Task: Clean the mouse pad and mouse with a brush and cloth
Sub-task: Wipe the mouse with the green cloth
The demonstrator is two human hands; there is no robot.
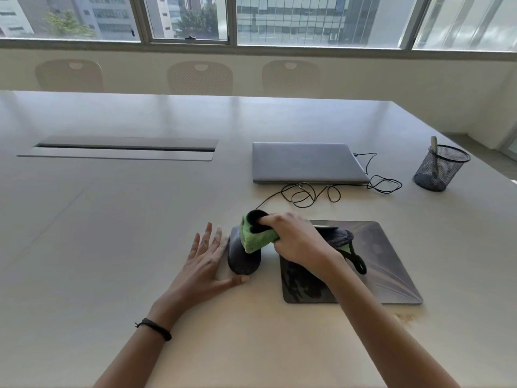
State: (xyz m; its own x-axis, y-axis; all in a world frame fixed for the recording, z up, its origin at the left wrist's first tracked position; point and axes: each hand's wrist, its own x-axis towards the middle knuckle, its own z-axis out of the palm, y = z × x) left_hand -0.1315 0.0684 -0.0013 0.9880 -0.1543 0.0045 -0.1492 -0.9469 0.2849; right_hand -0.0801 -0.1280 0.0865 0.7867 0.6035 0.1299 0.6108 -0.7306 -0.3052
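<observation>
The right grip (296,242) is clenched round a green and black cloth (257,236), fingers curled into its folds, and holds the bunched end down on the top of the mouse (242,259). The left grip (204,264) is released: its fingers lie straight and spread, palm down on the surface (112,233), just beside the left flank of the mouse, with the thumb stretched along the mouse's near end and seemingly touching it. A thin black band (155,329) circles the left wrist.

The dark mouse sits on the bare surface, just off the left edge of the mouse pad (391,261), near but not on it. The pad is dark with pale streaks and lies flat under the right forearm. On it, behind the right wrist, lies a dark grey ribbed piece (340,238) with a black loop (359,263); whether it belongs to the cloth I cannot tell.

A black cable (307,191) runs from the mouse in loose coils to a closed grey laptop (307,162) further back. To the right stands a black mesh cup (439,169) holding one pale-handled tool (434,144), too small to identify. Well to the left a long cable hatch (123,148) is set in the surface, and beige chairs (200,77) stand at the far side
</observation>
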